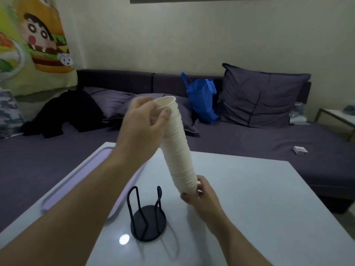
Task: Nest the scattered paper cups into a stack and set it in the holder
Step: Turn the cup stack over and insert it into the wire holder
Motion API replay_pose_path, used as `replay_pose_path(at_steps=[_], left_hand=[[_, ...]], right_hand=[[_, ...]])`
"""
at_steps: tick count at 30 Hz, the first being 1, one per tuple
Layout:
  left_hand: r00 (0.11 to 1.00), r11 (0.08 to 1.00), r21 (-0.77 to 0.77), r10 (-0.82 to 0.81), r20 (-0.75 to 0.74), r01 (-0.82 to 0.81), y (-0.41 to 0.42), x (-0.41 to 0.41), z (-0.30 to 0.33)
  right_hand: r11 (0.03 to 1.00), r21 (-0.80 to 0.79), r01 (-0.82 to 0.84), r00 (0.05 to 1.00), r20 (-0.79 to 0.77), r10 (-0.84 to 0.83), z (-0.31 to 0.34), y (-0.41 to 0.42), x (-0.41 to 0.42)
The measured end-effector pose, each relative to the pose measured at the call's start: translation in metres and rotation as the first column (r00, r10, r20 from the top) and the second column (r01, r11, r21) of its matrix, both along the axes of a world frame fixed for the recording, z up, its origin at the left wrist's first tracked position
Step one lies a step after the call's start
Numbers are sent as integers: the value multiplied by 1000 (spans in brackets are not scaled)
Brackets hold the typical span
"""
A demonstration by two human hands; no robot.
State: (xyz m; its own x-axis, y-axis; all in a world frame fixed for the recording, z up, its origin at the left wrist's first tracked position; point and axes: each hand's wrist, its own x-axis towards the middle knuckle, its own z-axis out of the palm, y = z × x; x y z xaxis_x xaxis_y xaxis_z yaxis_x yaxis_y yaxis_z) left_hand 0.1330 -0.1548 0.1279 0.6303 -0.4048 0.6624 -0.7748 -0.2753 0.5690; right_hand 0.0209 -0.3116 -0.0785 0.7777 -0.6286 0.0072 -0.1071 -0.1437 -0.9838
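I've got the tall stack of paper cups (177, 150) up in the air w/ both hands, tilted, top end leaning left & away from me, open mouth of the top cup facing up-left. My left hand (146, 120) is at the top end: fingers curled round the uppermost cups, thumb (165, 114) pressing on the side just under the rim. My right hand (201, 194) is at the bottom end: thumb and fingers (199, 187) curled round the lowest cup, pinching it from the right & from below. The stack's bottom is clear of the tabletop (249, 198), not touching it.

The holder (148, 217) stands on the white tabletop, just left of & nearer to me than the stack's bottom end: black round base w/ upright black wire loops, nothing in it. Stack & holder are apart, no contact.

A pale purple tray (76, 179) lies along the tabletop's left edge, partly hidden under my left forearm. Behind the tabletop there's a dark purple sofa (249, 139) w/ a big purple cushion (259, 96), a blue bag (201, 98) beside it, dark clothing (67, 114) heaped at the left, and a small white box (300, 150) on the seat at the right. A cartoon-print cloth (38, 45) hangs at the far left.
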Motion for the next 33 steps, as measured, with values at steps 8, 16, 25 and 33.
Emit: replay_pose_path(at_steps=[8, 16, 25, 33], left_hand=[[832, 985, -152, -15, -555, -84, 72, 11, -62], [728, 981, 58, -96, -678, 184, 110, -6, -96], [877, 936, 264, -86, -473, 234, 111, 10, -110], [934, 922, 347, -38, -356, 169, 89, 4, -134]], right_hand=[[916, 394, 75, 926, 313, -210, 34, -56, -55], [845, 523, 115, 802, 453, -390, 76, -55, -63], [983, 167, 77, 738, 654, -169, 186, -17, -40], [967, -250, 54, 808, 580, 105, 222, 27, -9]])
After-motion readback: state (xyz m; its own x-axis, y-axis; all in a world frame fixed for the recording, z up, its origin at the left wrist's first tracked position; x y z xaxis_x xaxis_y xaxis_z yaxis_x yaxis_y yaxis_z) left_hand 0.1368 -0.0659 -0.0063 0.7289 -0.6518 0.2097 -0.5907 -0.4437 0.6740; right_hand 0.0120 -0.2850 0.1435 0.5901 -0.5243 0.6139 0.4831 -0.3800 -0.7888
